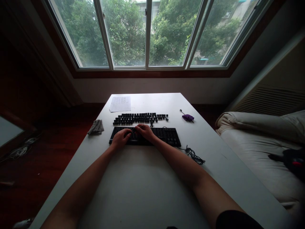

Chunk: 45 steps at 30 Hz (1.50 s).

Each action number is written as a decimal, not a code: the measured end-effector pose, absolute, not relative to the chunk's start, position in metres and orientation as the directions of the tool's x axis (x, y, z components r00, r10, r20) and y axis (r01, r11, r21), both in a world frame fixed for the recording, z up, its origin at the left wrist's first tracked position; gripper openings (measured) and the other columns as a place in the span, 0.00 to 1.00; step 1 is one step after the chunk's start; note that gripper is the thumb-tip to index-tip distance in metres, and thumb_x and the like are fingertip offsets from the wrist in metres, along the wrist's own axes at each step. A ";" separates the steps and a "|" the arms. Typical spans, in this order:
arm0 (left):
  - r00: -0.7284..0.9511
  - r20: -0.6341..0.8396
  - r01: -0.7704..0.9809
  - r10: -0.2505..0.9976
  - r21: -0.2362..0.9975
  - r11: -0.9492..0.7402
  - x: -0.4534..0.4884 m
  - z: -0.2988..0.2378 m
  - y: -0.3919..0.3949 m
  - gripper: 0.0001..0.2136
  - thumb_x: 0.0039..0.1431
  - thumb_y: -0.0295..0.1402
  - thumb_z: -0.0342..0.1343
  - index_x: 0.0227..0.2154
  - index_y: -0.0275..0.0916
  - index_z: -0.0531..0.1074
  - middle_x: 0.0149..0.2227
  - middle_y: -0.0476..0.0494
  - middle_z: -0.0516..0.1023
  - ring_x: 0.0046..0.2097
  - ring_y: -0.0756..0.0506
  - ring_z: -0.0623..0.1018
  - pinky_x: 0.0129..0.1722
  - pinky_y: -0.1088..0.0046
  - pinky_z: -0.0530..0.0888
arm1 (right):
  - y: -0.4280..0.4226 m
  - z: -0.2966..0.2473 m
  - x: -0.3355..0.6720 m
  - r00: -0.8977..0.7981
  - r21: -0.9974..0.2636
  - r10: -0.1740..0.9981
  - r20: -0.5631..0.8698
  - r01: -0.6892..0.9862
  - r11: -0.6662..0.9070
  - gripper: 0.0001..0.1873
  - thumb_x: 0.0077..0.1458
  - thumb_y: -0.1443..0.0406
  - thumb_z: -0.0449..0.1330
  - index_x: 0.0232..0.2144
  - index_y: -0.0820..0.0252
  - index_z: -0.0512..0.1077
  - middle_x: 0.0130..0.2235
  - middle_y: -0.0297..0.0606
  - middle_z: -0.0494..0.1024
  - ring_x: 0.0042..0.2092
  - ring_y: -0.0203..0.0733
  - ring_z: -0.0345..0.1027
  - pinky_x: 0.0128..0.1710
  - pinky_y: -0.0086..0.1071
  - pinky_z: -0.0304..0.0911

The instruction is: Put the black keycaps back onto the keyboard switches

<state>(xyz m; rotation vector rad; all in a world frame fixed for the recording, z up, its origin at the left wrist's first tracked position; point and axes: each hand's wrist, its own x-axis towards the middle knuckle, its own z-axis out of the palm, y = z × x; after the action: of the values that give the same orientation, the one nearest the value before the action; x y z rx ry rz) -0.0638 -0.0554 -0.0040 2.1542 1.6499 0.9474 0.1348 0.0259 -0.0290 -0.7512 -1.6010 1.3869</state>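
A black keyboard (166, 136) lies across the middle of a white table (147, 184). Both my hands rest on its left half. My left hand (121, 138) sits curled on the left end of the keyboard. My right hand (144, 131) is beside it, fingers bent together as if pinching something small at the keyboard's far edge; what it holds is too small to make out. Just beyond the keyboard, several loose black keycaps (140, 118) are laid out in rows.
A printed sheet of paper (120, 103) lies at the far left, a grey cloth (96, 127) near the left edge, a purple tool (188, 117) at the right. The keyboard cable (194, 155) coils to the right. A sofa (262, 140) stands beside the table.
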 end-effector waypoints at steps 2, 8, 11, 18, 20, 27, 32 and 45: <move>0.141 0.334 0.756 0.932 0.571 -0.319 -0.064 -0.004 -0.055 0.13 0.64 0.38 0.53 0.48 0.44 0.75 0.47 0.44 0.80 0.43 0.43 0.79 0.41 0.68 0.74 | 0.025 -0.029 0.135 -0.452 -0.974 0.863 0.225 -0.111 0.196 0.21 0.52 0.47 0.63 0.33 0.60 0.73 0.26 0.34 0.77 0.27 0.38 0.72 0.29 0.30 0.67; 0.148 0.327 0.761 0.934 0.565 -0.318 -0.064 -0.004 -0.055 0.13 0.64 0.39 0.52 0.47 0.43 0.75 0.47 0.44 0.80 0.42 0.43 0.79 0.39 0.69 0.74 | 0.024 -0.027 0.136 -0.463 -0.975 0.858 0.222 -0.097 0.200 0.22 0.53 0.47 0.62 0.33 0.61 0.73 0.26 0.34 0.77 0.27 0.38 0.71 0.30 0.30 0.67; 0.145 0.322 0.767 0.935 0.560 -0.313 -0.063 -0.004 -0.055 0.13 0.64 0.39 0.53 0.47 0.43 0.75 0.46 0.44 0.80 0.41 0.43 0.79 0.39 0.68 0.74 | 0.024 -0.025 0.136 -0.465 -0.974 0.857 0.222 -0.070 0.214 0.22 0.53 0.47 0.62 0.33 0.61 0.73 0.26 0.35 0.77 0.27 0.37 0.71 0.29 0.30 0.67; 0.151 0.336 0.766 0.929 0.554 -0.325 -0.062 -0.003 -0.055 0.12 0.63 0.38 0.53 0.46 0.43 0.75 0.45 0.44 0.80 0.42 0.43 0.78 0.40 0.68 0.73 | 0.023 -0.025 0.136 -0.471 -0.971 0.851 0.233 -0.067 0.229 0.22 0.54 0.47 0.61 0.32 0.60 0.73 0.25 0.34 0.77 0.26 0.37 0.70 0.29 0.30 0.66; 0.154 0.336 0.767 0.929 0.552 -0.327 -0.063 -0.003 -0.055 0.12 0.64 0.39 0.53 0.46 0.43 0.75 0.45 0.44 0.80 0.41 0.43 0.78 0.40 0.68 0.73 | 0.023 -0.025 0.136 -0.470 -0.971 0.851 0.234 -0.061 0.233 0.22 0.54 0.47 0.62 0.32 0.60 0.73 0.25 0.34 0.77 0.26 0.37 0.70 0.29 0.30 0.66; 0.168 0.329 0.775 0.929 0.539 -0.331 -0.063 -0.002 -0.056 0.12 0.64 0.38 0.52 0.46 0.43 0.75 0.44 0.45 0.80 0.40 0.43 0.78 0.40 0.68 0.73 | 0.024 -0.025 0.137 -0.477 -0.970 0.849 0.229 -0.039 0.240 0.22 0.54 0.46 0.61 0.32 0.60 0.74 0.25 0.34 0.77 0.26 0.37 0.70 0.29 0.30 0.67; 0.166 0.330 0.782 0.929 0.530 -0.328 -0.062 -0.003 -0.055 0.12 0.63 0.38 0.53 0.46 0.43 0.75 0.44 0.45 0.80 0.40 0.44 0.78 0.39 0.68 0.73 | 0.024 -0.024 0.136 -0.473 -0.973 0.853 0.220 -0.043 0.227 0.22 0.53 0.46 0.62 0.31 0.60 0.73 0.25 0.34 0.77 0.27 0.38 0.71 0.29 0.30 0.67; 0.179 0.334 0.792 0.925 0.509 -0.337 -0.062 -0.002 -0.056 0.11 0.63 0.37 0.53 0.44 0.43 0.75 0.45 0.44 0.79 0.41 0.43 0.78 0.41 0.67 0.73 | 0.020 -0.019 0.138 -0.520 -0.951 0.814 0.259 0.008 0.308 0.22 0.57 0.47 0.59 0.32 0.60 0.74 0.26 0.34 0.77 0.27 0.37 0.69 0.30 0.29 0.64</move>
<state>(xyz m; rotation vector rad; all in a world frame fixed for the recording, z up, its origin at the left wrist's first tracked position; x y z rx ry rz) -0.0616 -0.0561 -0.0022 2.2324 1.6605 0.8879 0.1385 0.0203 -0.0193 -0.7388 -1.7908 1.2967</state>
